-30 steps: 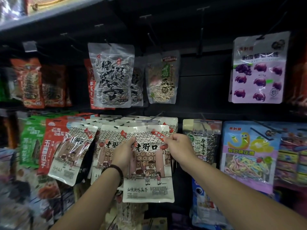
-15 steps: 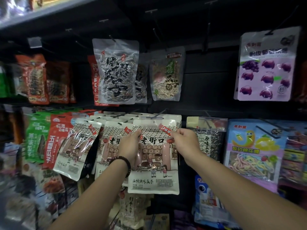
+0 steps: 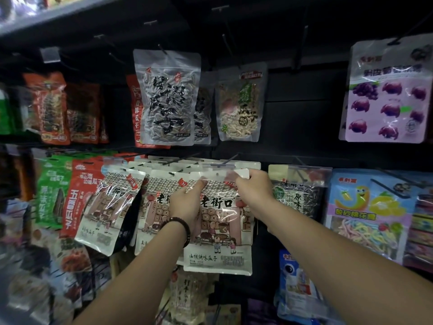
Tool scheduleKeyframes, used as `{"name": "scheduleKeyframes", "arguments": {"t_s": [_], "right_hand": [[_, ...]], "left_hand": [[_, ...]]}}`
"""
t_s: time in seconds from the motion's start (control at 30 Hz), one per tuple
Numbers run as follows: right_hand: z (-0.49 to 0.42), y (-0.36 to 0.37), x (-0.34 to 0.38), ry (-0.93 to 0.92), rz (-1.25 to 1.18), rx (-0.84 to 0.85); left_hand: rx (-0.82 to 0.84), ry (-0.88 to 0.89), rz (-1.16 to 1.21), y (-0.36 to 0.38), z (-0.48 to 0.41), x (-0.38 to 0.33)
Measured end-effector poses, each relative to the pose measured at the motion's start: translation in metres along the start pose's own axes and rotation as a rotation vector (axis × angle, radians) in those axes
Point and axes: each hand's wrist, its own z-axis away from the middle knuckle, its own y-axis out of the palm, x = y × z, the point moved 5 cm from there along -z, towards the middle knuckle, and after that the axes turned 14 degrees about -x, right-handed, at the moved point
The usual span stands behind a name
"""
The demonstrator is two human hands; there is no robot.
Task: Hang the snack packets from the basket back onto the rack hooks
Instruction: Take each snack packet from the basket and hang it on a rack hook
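Bare forearms, bare left hand [image 3: 187, 202] and right hand [image 3: 254, 191], and one dark beaded bracelet [image 3: 178, 218] on a wrist.
Both hands are ungloved, and both forearms show uncovered from the wrists down to the bottom edge of the view. The dark beaded bracelet circles the left wrist just below the hand. It is a single strand of small, round, brown-black beads with a faint gloss, sitting close against the wrist.

A shop aisle; dark rack [image 3: 302, 90] of metal hooks [image 3: 228, 159], rows of hanging snack packets [image 3: 167, 97].
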Motion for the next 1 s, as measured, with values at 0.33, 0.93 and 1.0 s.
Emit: {"name": "scheduleKeyframes", "arguments": {"t_s": [0.33, 0.93, 1.0], "right_hand": [[-0.017, 0.013, 0.002, 0.073, 0.064, 0.008], [-0.038, 0.021, -0.019, 0.007, 0.011, -0.069], [-0.044, 0.022, -0.023, 0.025, 0.04, -0.108]], "left_hand": [[0.021, 0.071, -0.034, 0.007, -0.011, 0.005], [-0.101, 0.781, -0.483, 0.016, 0.057, 0.03], [-0.078, 0.814, -0.596, 0.025, 0.074, 0.046]]}}
